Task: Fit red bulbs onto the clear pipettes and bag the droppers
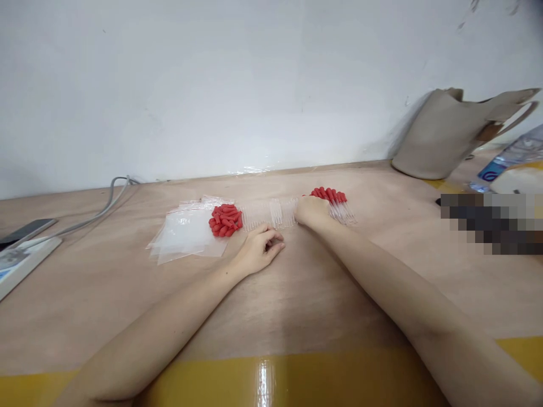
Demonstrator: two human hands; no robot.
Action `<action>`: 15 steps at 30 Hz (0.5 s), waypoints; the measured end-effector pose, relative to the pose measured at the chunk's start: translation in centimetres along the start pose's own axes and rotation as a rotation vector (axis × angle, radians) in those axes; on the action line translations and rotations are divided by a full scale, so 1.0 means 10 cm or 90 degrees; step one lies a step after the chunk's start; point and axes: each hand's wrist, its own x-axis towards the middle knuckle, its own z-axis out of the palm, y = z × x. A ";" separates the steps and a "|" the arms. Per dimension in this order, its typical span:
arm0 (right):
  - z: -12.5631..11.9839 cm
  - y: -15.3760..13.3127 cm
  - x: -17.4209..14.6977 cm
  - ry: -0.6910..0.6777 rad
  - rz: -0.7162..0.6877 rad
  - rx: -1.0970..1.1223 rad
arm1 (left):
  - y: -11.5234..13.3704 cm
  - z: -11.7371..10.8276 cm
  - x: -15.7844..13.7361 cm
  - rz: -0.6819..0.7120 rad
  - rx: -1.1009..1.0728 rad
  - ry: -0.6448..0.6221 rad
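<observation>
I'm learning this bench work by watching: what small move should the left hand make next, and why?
Perhaps the left hand should take one from the pile of red bulb-shaped pieces: it lies nearby, the right hand is at the row of thin clear tubes, and red-ended clear tubes lie beyond it.

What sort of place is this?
Probably a simple workroom, seen at a wood-topped table against a white wall. Plastic bags, red pieces and rows of clear tubes suggest small-parts handwork.
</observation>
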 end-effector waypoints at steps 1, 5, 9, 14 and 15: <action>0.00 -0.01 0.00 -0.003 -0.001 0.001 | 0.00 0.00 -0.01 0.002 -0.001 0.000; -0.06 0.02 -0.11 0.008 -0.016 0.002 | 0.01 0.02 -0.04 0.009 0.006 0.002; -0.15 0.16 -0.39 0.051 -0.151 -0.036 | 0.01 -0.10 0.02 0.002 0.109 0.076; -0.13 0.44 -0.68 0.046 -0.394 -0.119 | -0.18 -0.66 0.26 -0.214 0.274 0.207; -0.11 0.49 -0.70 0.044 -0.424 -0.128 | -0.24 -0.80 0.29 -0.272 0.288 0.189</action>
